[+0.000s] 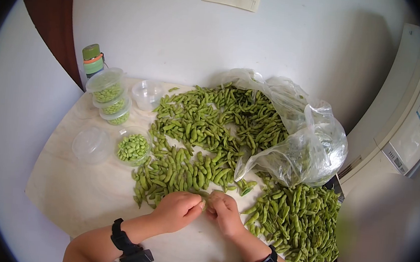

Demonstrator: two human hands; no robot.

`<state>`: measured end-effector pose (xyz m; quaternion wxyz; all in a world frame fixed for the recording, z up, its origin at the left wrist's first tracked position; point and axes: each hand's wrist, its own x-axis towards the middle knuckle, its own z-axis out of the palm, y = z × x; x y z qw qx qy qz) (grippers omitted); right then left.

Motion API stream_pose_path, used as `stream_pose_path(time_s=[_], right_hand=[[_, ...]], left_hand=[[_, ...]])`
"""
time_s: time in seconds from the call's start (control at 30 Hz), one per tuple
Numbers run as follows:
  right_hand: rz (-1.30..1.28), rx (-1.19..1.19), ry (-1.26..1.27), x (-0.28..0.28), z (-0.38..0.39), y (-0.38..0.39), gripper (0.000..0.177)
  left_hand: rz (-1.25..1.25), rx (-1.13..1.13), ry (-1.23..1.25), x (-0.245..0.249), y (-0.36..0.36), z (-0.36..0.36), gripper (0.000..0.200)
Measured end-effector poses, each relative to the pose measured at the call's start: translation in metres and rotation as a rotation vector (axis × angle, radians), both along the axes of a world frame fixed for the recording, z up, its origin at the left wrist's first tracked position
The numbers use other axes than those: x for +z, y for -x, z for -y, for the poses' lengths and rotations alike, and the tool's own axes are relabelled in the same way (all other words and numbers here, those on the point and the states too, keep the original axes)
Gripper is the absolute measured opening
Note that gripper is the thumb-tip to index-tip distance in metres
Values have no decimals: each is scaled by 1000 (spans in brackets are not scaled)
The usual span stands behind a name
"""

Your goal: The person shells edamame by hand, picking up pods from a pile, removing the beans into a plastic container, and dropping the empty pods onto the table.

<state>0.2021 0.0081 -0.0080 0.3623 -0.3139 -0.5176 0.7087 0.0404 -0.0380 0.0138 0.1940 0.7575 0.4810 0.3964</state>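
Note:
My left hand (179,211) and my right hand (225,213) meet at the near side of the table, fingers closed in a pinch. Between their fingertips is a green soybean pod (204,196), mostly covered by the fingers. Just beyond lies a wide heap of soybean pods (186,170). A second pile of pods (302,224) is to the right of my right hand. Shelled green beans (133,147) fill a round clear tub beyond my left hand, to the left of the heap.
An upside-down or lidded clear container (91,144) sits left of the bean tub. Behind are stacked tubs of beans (114,103), a clear tub (147,95) and a green bottle (92,61). A plastic bag (309,139) covers the heap's right side. A white appliance (396,117) stands right.

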Motion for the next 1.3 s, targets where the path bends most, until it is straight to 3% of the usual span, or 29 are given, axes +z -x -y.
stream_pose_path(time_s=[0.1,0.27,0.4,0.43,0.5,0.53,0.6,0.9,1.0,1.07,1.1,1.17,1.3], right_hand=[[-129,-87,73,-1,-6,-4,21],[-171,-221,153,17,-8,-3,22],[-148,-229,188,19,-8,-3,25],[-148,-229,188,10,-11,-1,25],[272,-271,-453,-15,-17,2,23],[273,-270,-454,-7,-15,0,23],[831,-192,-841,15,-8,-4,28],[815,-149,-846,7,-10,-5,21],[744,-204,-819,6,-11,-4,16],[706,-212,-788,10,-9,-4,15],[668,-220,-756,11,-9,-3,15],[602,-204,-711,8,-8,-3,16],[421,-143,-476,2,-8,-3,19]], left_hand=[[-32,-40,5,1,3,0,23],[12,-508,33,-1,3,1,28],[-153,-545,36,-1,5,-1,31],[-151,-527,29,-2,5,-2,32],[-149,-509,21,-2,4,-2,34],[-177,-494,5,0,3,-1,34],[-204,-478,-11,0,3,-1,35],[-192,-464,-78,-12,-1,-1,27],[-314,-352,-98,-7,0,-3,21],[-128,-21,-163,-3,-3,-4,17],[-128,-21,-163,-1,-3,-5,17],[-115,197,-340,4,-3,-8,18],[-177,104,-296,-6,4,-10,19]])
